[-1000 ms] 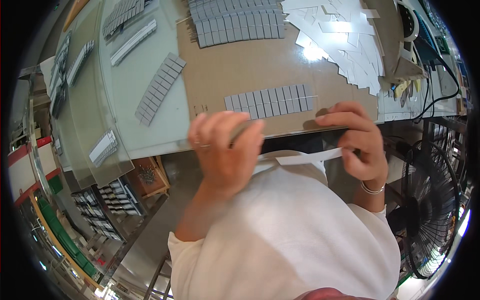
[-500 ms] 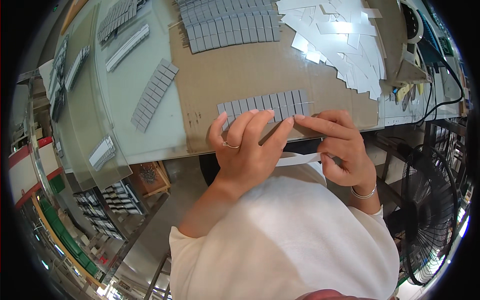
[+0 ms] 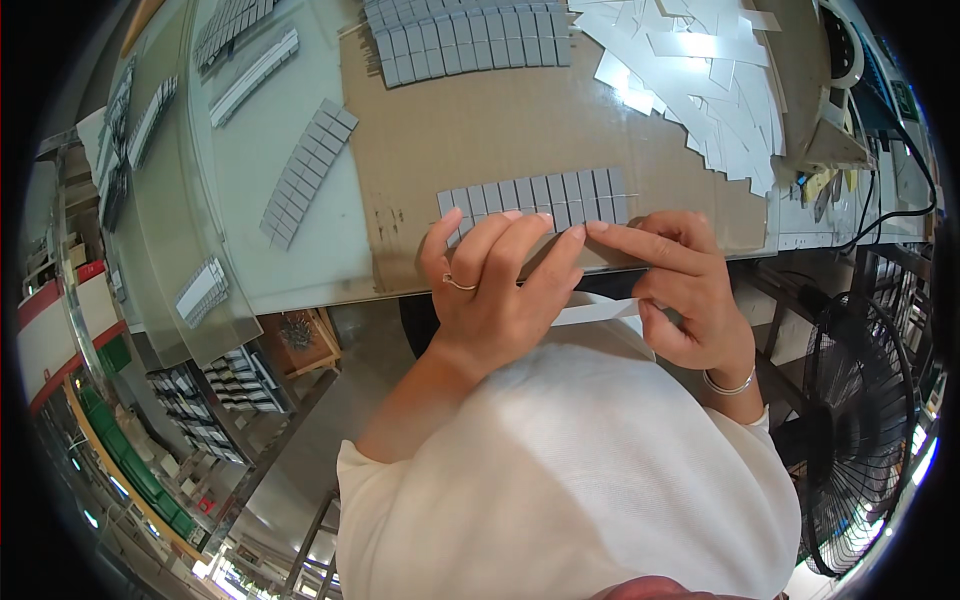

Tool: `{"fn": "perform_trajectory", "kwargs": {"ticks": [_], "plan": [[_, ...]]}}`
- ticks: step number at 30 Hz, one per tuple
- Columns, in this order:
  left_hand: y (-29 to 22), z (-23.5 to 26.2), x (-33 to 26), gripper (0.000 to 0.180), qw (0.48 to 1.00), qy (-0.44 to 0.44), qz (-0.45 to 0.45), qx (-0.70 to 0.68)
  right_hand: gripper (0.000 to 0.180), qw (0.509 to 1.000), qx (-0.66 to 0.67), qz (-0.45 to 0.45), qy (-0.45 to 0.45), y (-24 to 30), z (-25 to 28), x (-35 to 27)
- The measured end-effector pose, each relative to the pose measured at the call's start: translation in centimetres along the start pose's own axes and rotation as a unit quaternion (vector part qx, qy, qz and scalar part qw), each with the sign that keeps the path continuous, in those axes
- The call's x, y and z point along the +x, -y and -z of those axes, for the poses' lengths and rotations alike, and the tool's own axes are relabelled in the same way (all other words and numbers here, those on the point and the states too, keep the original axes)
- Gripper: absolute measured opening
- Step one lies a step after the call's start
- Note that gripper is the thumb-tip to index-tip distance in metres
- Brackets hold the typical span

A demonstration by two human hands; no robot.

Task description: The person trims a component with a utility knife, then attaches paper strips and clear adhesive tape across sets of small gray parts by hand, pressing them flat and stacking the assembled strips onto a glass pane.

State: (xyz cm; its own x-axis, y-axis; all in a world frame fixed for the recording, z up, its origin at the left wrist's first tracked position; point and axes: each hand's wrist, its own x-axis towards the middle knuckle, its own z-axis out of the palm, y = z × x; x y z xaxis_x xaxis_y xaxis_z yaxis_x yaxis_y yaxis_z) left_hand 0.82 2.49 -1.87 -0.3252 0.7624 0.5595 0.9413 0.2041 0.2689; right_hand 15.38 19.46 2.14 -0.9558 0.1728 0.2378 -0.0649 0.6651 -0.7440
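A row of narrow grey rectangular pieces [image 3: 560,188], set side by side with a thin pin or wire sticking out at its right end, lies near the front edge of a cardboard sheet. My left hand [image 3: 500,285] rests with spread fingers along the row's near edge, hiding part of its left half. At the near edge, toward the right, the index fingertip of my right hand [image 3: 690,290] almost meets my left index fingertip. Pinched between the right thumb and curled fingers is a white strip [image 3: 598,313], which hangs in front of the table edge.
A larger block of joined grey pieces [image 3: 470,45] lies at the back of the cardboard [image 3: 480,130]. Loose white strips [image 3: 700,90] are heaped at the back right. Another grey row [image 3: 308,172] lies on the glass at left. A black fan [image 3: 855,430] stands at the right.
The whole view has shifted slightly, with the tabletop things higher in it. Both hands keep nearly the same pose at the row, and the white strip stays in my right hand.
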Motion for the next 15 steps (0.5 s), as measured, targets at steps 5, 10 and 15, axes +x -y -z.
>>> {"fn": "perform_trajectory", "kwargs": {"ticks": [5,10,15], "plan": [[0.0,0.3,-0.3,0.035,0.999,0.035,-0.007,-0.002,0.008,1.0,-0.002,-0.002,0.012,0.0,0.0,-0.3],[0.1,0.8,-0.8,0.031,0.999,-0.005,-0.017,-0.051,0.007,1.0,0.022,-0.004,-0.002,0.0,-0.1,-0.2],[1.7,2.4,-1.6,0.028,0.995,-0.067,-0.022,-0.071,0.007,0.998,0.048,0.01,-0.031,-0.2,-0.1,0.0]]}}
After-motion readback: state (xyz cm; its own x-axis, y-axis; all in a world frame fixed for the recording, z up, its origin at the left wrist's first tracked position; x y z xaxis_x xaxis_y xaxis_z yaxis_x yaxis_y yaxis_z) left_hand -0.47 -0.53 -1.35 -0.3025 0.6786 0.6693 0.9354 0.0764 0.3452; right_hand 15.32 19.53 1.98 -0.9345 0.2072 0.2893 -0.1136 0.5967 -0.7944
